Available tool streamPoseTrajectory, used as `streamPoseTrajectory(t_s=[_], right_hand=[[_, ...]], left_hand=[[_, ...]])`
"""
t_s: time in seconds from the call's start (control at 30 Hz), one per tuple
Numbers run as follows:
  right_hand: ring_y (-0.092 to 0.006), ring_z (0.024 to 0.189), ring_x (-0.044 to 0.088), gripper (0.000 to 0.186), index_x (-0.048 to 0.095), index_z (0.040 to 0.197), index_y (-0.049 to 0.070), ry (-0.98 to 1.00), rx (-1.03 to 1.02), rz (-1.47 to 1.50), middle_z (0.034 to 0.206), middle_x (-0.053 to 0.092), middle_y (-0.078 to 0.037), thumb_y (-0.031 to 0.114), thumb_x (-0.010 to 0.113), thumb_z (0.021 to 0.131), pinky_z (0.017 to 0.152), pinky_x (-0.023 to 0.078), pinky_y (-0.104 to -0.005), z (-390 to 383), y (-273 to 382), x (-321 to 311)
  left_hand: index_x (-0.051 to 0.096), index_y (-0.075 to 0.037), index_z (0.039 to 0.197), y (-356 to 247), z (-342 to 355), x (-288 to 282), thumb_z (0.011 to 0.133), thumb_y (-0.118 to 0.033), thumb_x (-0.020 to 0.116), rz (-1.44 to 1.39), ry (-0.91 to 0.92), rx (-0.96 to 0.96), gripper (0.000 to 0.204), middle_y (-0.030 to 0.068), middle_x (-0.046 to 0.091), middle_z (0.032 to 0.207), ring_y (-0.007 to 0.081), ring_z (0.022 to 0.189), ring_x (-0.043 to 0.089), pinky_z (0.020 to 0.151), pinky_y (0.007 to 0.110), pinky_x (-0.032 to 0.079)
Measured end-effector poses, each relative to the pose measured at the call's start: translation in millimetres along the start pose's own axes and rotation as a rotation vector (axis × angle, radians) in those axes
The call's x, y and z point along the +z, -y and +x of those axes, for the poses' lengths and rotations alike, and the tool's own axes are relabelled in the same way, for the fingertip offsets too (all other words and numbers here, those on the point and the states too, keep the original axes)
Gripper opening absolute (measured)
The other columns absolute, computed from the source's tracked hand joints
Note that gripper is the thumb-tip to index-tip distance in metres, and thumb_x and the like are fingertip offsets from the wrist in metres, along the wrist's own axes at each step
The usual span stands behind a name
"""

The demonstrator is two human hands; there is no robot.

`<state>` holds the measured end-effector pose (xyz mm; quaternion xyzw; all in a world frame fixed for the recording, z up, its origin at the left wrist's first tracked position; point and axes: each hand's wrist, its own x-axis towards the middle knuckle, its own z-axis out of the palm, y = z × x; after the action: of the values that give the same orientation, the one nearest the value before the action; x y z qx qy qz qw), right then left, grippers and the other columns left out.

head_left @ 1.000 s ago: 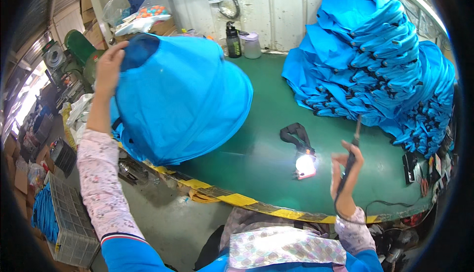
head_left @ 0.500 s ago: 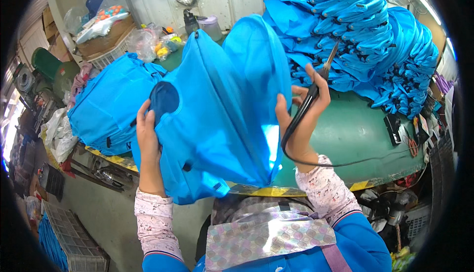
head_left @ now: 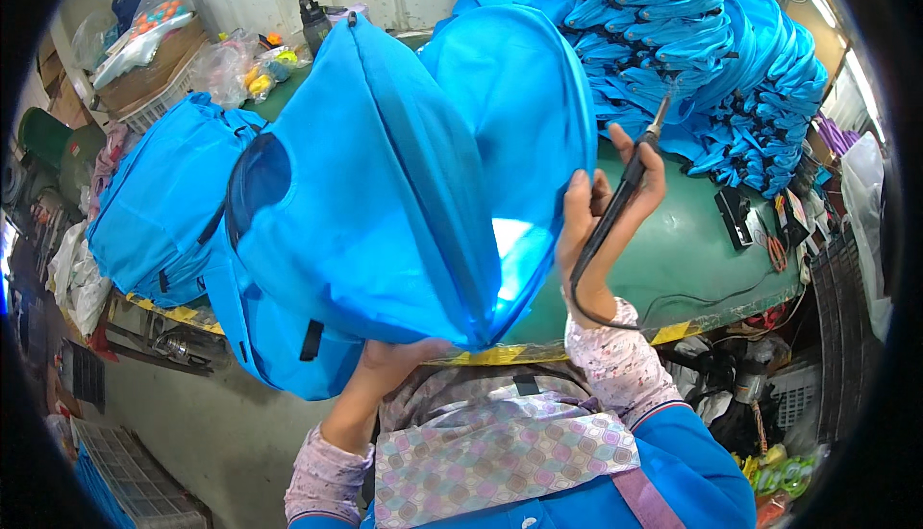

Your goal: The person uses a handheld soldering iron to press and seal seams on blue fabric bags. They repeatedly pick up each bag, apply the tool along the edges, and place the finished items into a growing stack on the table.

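A large blue fabric hood [head_left: 336, 212] with curved, stiff-looking rims and a dark rounded opening stands spread in front of me. My left hand [head_left: 399, 354] supports it at its lower edge, with the fingers mostly hidden under the cloth. A black-handled soldering iron [head_left: 625, 193] is in my right hand [head_left: 606, 226], its bare metal tip pointing up and away. The thumb of that hand lies against the hood's right rim. From the handle's lower end a thin black cord loops down across the table.
The green table [head_left: 673, 241] has a yellow-and-black taped front edge. Another blue fabric piece [head_left: 163, 202] lies at the left. Tall stacks of blue fabric pieces [head_left: 644, 29] stand at the back right. A small black box [head_left: 735, 217] sits near the right end.
My left hand has moved from the hood's left side to below its lower edge. The hood has opened wider toward the left. The right hand still holds the soldering iron.
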<state>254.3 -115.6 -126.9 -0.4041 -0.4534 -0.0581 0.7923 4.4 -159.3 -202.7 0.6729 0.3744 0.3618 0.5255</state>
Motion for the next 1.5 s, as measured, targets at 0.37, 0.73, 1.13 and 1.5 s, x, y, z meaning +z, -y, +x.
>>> streamPoseTrajectory(t_s=[0.37, 0.73, 1.13, 1.5], right_hand=[[-0.0086, 0.071, 0.047, 0.066, 0.035, 0.140, 0.008, 0.404, -0.155, -0.129, 0.137, 0.053, -0.013, -0.004, 0.066, 0.082, 0.062, 0.045, -0.0240, 53.8, -4.5, 28.6], [-0.0162, 0.079, 0.067, 0.064, 0.033, 0.140, 0.006, -0.030, 0.264, 0.356, 0.121, 0.058, -0.016, 0.006, 0.073, 0.089, 0.065, 0.057, -0.0266, 12.8, -15.0, 7.4], [-0.0175, 0.063, 0.049, 0.033, 0.064, 0.106, 0.010, 0.665, -0.468, -0.193, 0.063, 0.051, 0.004, 0.011, 0.076, 0.075, 0.070, 0.039, -0.0361, -53.6, 32.9, -104.7], [-0.0175, 0.059, 0.048, 0.026, 0.067, 0.100, 0.011, 0.618, -0.513, -0.181, 0.065, 0.050, 0.004, 0.010, 0.076, 0.076, 0.066, 0.038, -0.0346, -51.7, 16.3, -81.1]], left_hand=[[0.062, 0.001, 0.114, 7.6, 54.6, 46.9, 0.087, -0.009, 0.068, -0.506, -0.199, -0.068, 0.030, 0.0067, 0.066, 0.105, 0.0172, 0.094, 0.062, 0.085, 0.034, 0.050], [0.051, 0.000, 0.135, -4.4, 59.3, 35.6, 0.081, -0.003, 0.077, -0.385, 0.028, -0.157, 0.060, 0.0110, 0.064, 0.123, 0.0230, 0.109, 0.063, 0.095, 0.038, 0.051], [0.055, -0.002, 0.131, 0.1, 81.6, 55.9, 0.080, 0.000, 0.078, -0.513, -0.114, -0.052, 0.055, 0.0086, 0.065, 0.121, 0.0218, 0.109, 0.064, 0.096, 0.037, 0.051], [0.055, -0.002, 0.131, -2.4, 79.0, 58.9, 0.081, 0.000, 0.077, -0.506, -0.104, -0.086, 0.054, 0.0086, 0.065, 0.121, 0.0219, 0.109, 0.064, 0.095, 0.036, 0.051]])
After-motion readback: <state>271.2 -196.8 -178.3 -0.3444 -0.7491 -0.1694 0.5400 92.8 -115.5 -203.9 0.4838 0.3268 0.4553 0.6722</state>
